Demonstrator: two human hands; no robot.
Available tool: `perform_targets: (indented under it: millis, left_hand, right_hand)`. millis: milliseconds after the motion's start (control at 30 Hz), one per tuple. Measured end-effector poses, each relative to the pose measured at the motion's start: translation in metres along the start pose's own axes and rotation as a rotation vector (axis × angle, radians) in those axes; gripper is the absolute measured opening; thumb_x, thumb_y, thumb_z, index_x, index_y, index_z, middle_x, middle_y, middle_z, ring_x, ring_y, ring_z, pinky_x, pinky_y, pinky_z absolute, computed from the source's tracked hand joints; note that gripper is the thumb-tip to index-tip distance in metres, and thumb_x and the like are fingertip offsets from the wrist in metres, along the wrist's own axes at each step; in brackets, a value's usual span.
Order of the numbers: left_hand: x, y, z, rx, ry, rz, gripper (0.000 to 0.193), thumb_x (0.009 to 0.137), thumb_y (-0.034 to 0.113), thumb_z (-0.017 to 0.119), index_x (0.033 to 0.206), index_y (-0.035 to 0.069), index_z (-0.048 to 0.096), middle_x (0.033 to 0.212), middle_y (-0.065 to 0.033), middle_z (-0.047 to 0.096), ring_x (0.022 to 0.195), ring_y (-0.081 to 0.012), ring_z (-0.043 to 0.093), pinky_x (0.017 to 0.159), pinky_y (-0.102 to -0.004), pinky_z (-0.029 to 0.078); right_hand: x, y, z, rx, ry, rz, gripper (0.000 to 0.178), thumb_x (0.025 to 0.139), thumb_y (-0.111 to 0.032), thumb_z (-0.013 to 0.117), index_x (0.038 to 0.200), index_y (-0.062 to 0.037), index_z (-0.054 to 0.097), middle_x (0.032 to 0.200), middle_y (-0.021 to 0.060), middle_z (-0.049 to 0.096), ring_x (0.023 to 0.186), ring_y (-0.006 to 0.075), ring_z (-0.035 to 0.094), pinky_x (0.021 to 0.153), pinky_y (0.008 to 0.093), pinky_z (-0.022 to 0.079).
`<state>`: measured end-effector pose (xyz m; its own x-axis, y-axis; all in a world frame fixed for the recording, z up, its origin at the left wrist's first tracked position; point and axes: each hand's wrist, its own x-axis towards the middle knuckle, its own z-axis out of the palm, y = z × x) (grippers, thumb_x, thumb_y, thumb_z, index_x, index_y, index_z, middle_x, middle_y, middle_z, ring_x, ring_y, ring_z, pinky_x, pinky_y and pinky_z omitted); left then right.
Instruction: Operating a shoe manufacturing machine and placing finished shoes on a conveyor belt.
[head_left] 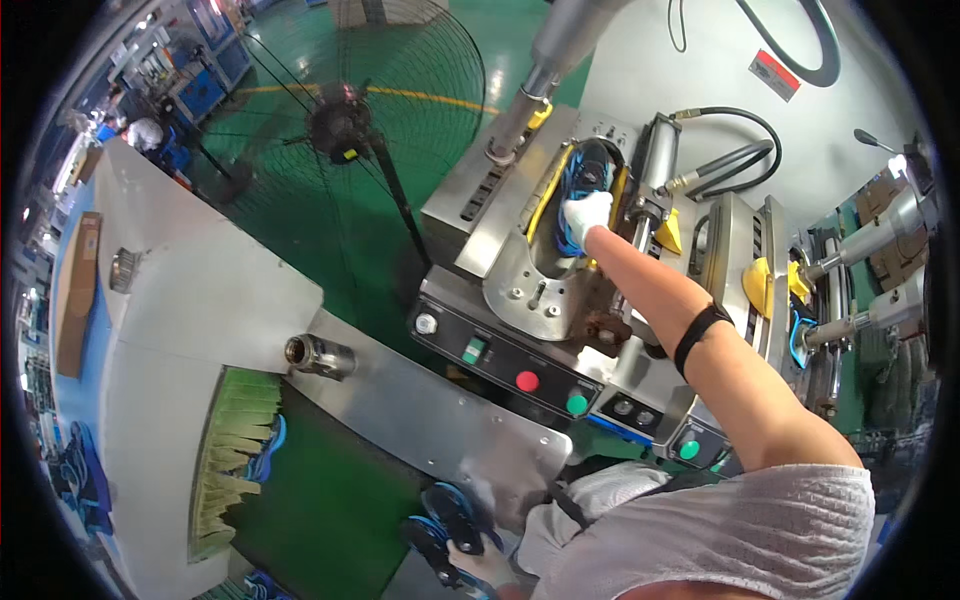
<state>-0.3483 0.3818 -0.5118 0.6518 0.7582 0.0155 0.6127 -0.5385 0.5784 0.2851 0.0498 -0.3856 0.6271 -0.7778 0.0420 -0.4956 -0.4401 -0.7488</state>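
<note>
My right hand (588,215), in a white glove, is closed on the near end of a black and blue shoe (592,170). That shoe sits between the yellow-edged side pads of a metal press (535,295). Low in the view, my left hand (482,562), also gloved, grips a second black and blue shoe (452,512). Another shoe (428,548) of the same colours lies against it on the left. The fingertips of my left hand are partly hidden by the shoes.
Red and green buttons line the press's front panel (500,360). At left, a green conveyor belt (320,480) passes a strip curtain (235,440), with a blue-edged shoe (268,450) beside it. A metal cylinder (320,356) lies on the machine's ledge. Behind stands a large fan (342,122).
</note>
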Motion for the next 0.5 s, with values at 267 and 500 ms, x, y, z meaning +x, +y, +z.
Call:
perform_targets:
  millis: [267, 500]
  left_hand:
    - [-0.007, 0.036, 0.007, 0.059, 0.073, -0.264, 0.069, 0.084, 0.018, 0.08, 0.139, -0.004, 0.045, 0.132, -0.0234, 0.052, 0.121, -0.0397, 0.053, 0.105, -0.047, 0.045]
    - [-0.019, 0.031, 0.004, 0.017, 0.101, -0.255, 0.067, 0.085, 0.013, 0.079, 0.139, -0.004, 0.043, 0.13, -0.0223, 0.05, 0.118, -0.0375, 0.054, 0.104, -0.048, 0.045]
  right_hand:
    - [-0.017, -0.013, 0.027, 0.109, -0.027, 0.363, 0.056, 0.077, -0.02, 0.071, 0.124, 0.0014, 0.051, 0.123, 0.0211, 0.064, 0.113, 0.0329, 0.066, 0.095, 0.0412, 0.053]
    - [-0.013, -0.027, 0.02, -0.22, -0.208, 0.149, 0.067, 0.079, -0.032, 0.072, 0.13, 0.0048, 0.052, 0.128, 0.0224, 0.061, 0.118, 0.0325, 0.064, 0.099, 0.0391, 0.051]
